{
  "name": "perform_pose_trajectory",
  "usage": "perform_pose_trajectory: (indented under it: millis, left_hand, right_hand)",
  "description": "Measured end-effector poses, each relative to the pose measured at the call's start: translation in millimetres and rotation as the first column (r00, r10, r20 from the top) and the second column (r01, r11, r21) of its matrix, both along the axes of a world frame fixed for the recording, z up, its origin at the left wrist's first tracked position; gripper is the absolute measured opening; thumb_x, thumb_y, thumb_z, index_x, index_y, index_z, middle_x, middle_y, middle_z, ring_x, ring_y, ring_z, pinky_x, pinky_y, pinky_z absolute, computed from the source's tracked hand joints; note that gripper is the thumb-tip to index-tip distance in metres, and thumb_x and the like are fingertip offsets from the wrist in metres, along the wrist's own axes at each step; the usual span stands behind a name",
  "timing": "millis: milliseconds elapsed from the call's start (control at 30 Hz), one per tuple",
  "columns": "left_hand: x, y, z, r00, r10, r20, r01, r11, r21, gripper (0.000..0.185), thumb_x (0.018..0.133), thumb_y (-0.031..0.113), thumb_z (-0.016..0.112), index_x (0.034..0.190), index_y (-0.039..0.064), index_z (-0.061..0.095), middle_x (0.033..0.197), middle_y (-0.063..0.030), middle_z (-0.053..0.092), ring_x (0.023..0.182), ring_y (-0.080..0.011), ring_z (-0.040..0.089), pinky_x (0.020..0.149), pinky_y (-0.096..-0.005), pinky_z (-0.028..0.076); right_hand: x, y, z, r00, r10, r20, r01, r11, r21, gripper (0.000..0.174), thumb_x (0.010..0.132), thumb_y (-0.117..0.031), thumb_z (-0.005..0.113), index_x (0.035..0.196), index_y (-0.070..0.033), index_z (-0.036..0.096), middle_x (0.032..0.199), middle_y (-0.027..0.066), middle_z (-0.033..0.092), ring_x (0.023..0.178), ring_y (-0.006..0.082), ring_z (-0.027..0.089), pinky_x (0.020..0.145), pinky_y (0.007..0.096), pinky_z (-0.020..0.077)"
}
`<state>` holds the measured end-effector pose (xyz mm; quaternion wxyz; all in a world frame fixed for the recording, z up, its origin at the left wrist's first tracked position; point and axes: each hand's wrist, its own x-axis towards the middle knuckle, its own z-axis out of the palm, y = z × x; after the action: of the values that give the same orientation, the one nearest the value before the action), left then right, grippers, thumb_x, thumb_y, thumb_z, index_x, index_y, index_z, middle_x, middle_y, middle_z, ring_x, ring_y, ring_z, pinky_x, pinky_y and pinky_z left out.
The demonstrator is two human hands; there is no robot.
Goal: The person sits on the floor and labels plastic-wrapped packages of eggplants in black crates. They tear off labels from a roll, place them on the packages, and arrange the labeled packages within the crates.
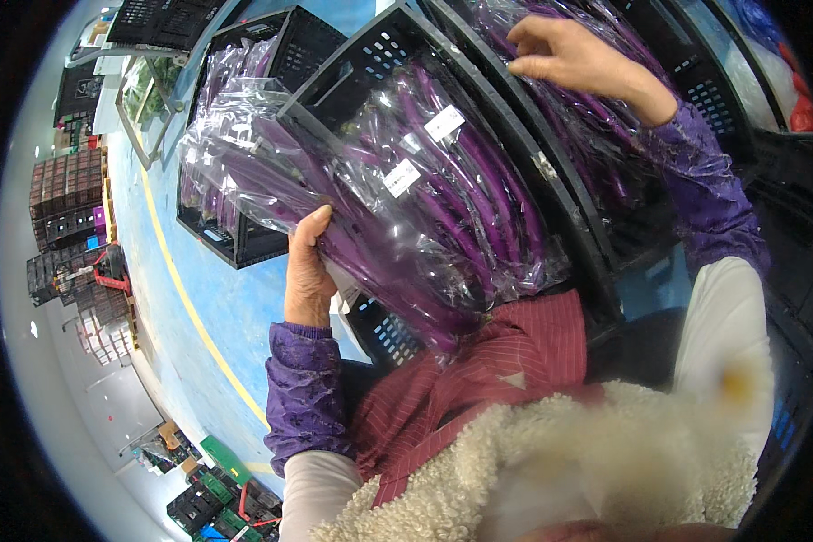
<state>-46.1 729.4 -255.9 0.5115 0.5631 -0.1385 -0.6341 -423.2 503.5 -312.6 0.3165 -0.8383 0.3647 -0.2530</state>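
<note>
My left hand grips a clear plastic bag of long purple eggplants, tilted across my lap with its loose end up to the left. Beneath and beside that bag, a black plastic crate in front of me holds more bagged eggplants, two of them with white labels that bear writing. My right hand hovers over the crate to the right, fingers curled and thumb apart, with nothing visible between them. Loose purple eggplants under plastic film lie below it.
Another black crate at the left holds more wrapped eggplants. Stacked crates and a red pallet jack stand farther off beyond a yellow floor line. Green vegetables sit near a metal frame at upper left.
</note>
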Motion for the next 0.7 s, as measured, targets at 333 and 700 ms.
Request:
perform_pose_trajectory:
  millis: [333,700]
  left_hand:
    - [7.4,1.3,9.7,0.999,-0.041,0.008,0.041,0.999,-0.028,0.041,0.091,0.029,0.064,0.116,-0.004,0.066,0.106,-0.0171,0.073,0.092,-0.0278,0.072,0.084,-0.0402,0.06]
    - [-20.7,4.4,4.9,0.96,-0.097,0.263,0.099,0.995,0.005,0.034,0.088,0.017,0.07,0.116,0.0,0.063,0.105,-0.0103,0.07,0.092,-0.0219,0.071,0.082,-0.0363,0.059]
  right_hand:
    - [57.9,81.9,50.7,0.943,0.282,0.176,-0.328,0.875,0.357,0.061,0.086,-0.038,0.078,0.12,0.009,0.06,0.102,0.0207,0.071,0.092,0.0241,0.069,0.078,0.0342,0.0563]
    - [160.4,178.9,13.4,0.858,-0.043,0.512,-0.477,0.305,0.824,0.095,0.073,-0.033,0.091,0.137,0.014,0.04,0.117,0.0226,0.066,0.111,0.0245,0.064,0.094,0.0338,0.0518]
